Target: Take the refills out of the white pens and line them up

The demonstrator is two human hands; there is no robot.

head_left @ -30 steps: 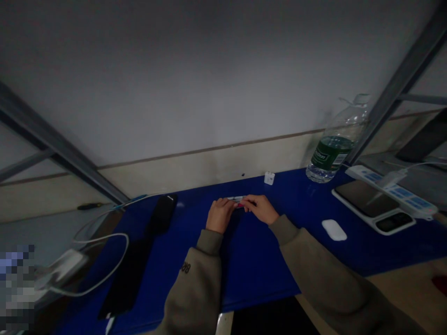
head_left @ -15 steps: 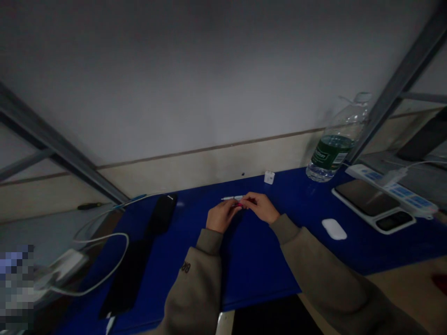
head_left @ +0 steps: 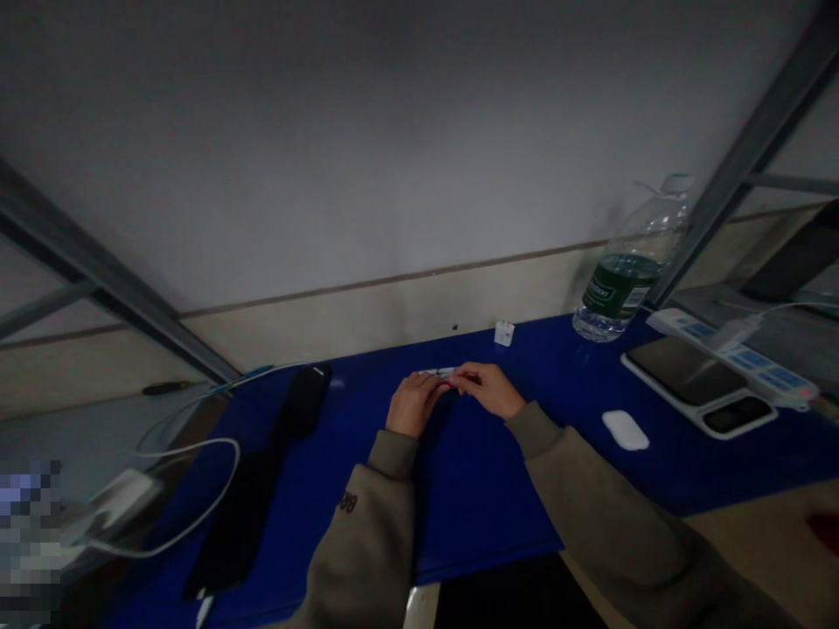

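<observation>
Khaki sweatshirt sleeves [head_left: 367, 550] reach over the blue tabletop [head_left: 478, 498], and here are the left hand [head_left: 412, 404] and right hand [head_left: 488, 390], fingertips meeting, both pinching a slim white pen [head_left: 438, 372] held crosswise just above the surface. Fingers hide much of it, so its ends are hard to make out. Beyond sit a white charger cube [head_left: 504, 333], a white mouse [head_left: 625, 430] and a green-labelled water bottle [head_left: 620, 288].
</observation>
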